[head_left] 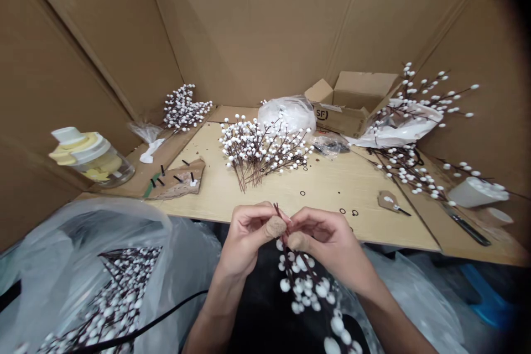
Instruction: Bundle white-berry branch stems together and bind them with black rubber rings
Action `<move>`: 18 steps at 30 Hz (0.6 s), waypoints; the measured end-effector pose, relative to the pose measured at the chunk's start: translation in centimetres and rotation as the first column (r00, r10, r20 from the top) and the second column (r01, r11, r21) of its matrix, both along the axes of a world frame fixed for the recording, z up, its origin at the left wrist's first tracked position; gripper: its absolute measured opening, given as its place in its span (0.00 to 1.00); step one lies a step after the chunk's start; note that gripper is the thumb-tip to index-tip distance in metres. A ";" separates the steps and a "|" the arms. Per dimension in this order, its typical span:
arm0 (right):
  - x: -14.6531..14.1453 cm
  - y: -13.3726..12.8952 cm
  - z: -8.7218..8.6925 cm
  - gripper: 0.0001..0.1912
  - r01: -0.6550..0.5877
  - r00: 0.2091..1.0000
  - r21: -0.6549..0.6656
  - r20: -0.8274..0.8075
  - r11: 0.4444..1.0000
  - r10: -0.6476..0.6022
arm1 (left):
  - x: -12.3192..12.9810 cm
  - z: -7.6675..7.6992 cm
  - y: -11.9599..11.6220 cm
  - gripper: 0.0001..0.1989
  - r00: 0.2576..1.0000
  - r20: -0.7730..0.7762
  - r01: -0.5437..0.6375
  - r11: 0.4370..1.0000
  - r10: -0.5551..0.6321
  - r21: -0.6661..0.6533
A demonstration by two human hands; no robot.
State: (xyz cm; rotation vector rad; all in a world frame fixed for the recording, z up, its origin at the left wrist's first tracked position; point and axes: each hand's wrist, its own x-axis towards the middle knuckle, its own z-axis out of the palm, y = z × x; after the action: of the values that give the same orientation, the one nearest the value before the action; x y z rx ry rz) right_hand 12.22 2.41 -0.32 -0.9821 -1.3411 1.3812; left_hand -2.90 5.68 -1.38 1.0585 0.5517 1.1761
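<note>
White berry spray pinched at stem between left hand and right hand, together; hard twist could snap stem.

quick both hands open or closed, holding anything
Left hand: closed, pinching the stem of a white-berry spray.
Right hand: closed, pinching the same stem.

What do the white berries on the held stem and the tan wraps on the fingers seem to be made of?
The white berries look like matte foam or plastic, evenly round with a dull surface. The tan wraps look like fabric tape or finger cots, matte and faintly textured; exact material unclear.
</note>
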 end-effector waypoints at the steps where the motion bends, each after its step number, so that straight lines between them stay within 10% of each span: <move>1: 0.1 -0.1 -0.1 0.10 -0.023 1.000 -0.017 -0.010 1.000 0.023 | 0.0 0.0 0.0 0.03 1.000 0.003 0.013 1.000 -0.013 -0.008; 18: 0.2 0.3 -1.5 0.08 -0.008 0.999 -0.083 -0.045 0.997 0.005 | 0.3 -0.7 -0.2 0.03 0.999 -0.014 -0.030 0.998 0.029 -0.046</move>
State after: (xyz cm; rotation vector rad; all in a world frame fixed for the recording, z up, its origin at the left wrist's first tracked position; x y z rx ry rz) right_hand 12.45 2.66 -1.84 -0.9967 -1.2631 1.4658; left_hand -2.62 5.51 -2.05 1.0224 0.6042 1.1772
